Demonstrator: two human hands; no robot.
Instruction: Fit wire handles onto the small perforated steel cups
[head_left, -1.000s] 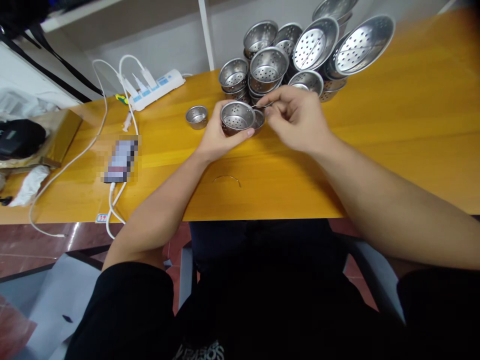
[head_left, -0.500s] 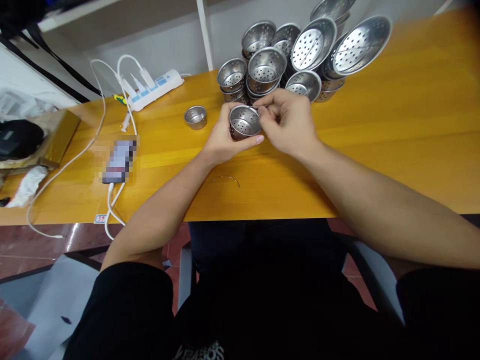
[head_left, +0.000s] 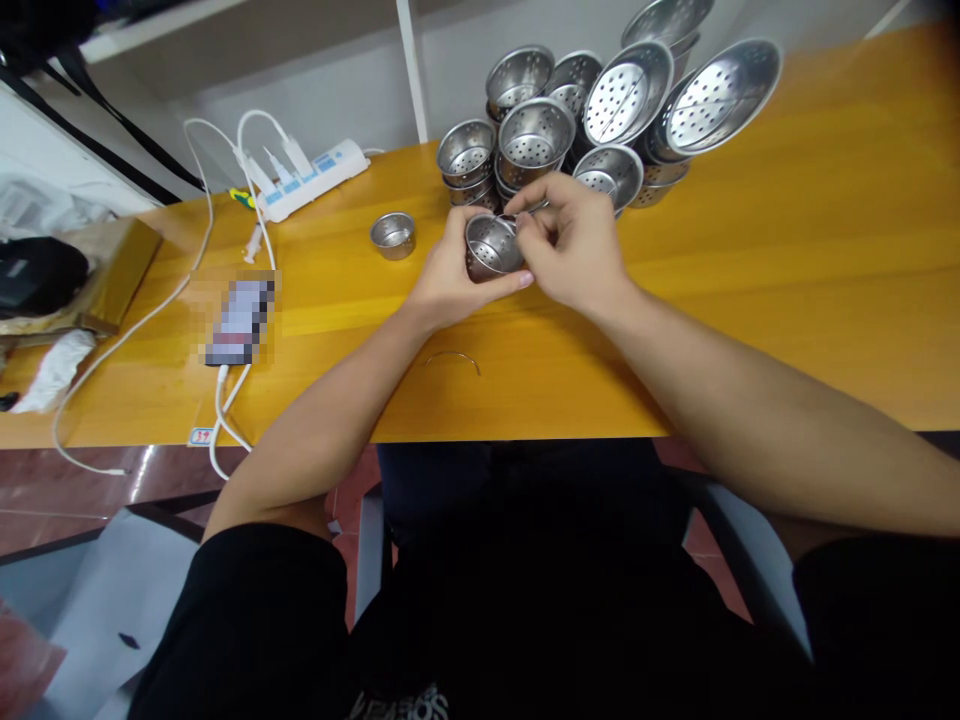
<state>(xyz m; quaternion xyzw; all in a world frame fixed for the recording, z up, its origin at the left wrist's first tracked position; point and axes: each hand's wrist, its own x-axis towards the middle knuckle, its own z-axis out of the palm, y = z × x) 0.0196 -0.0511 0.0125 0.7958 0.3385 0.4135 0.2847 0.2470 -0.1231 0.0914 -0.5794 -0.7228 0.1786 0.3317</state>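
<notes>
A small perforated metal cup (head_left: 491,248) is held by my left hand (head_left: 450,270), its fingers and thumb around the left side and bottom. My right hand (head_left: 574,240) is closed in a pinch at the cup's right rim. Something thin and dark shows at those fingertips, too small to name. Just behind both hands stand stacked perforated metal cups (head_left: 534,140) of several sizes. A single small cup (head_left: 393,236) rests on the table to the left. Nearer the front edge lies a thin curved wire (head_left: 454,355).
On the wooden table (head_left: 825,260), a white power strip (head_left: 322,180) with cables lies at the back left. A phone (head_left: 241,322) is plugged in nearer the front. At far left sits a black object (head_left: 41,277) on a box.
The cup between my hands has shifted slightly to the right and tilted a little. My left hand has moved right with it, while my right hand keeps its pinch.
</notes>
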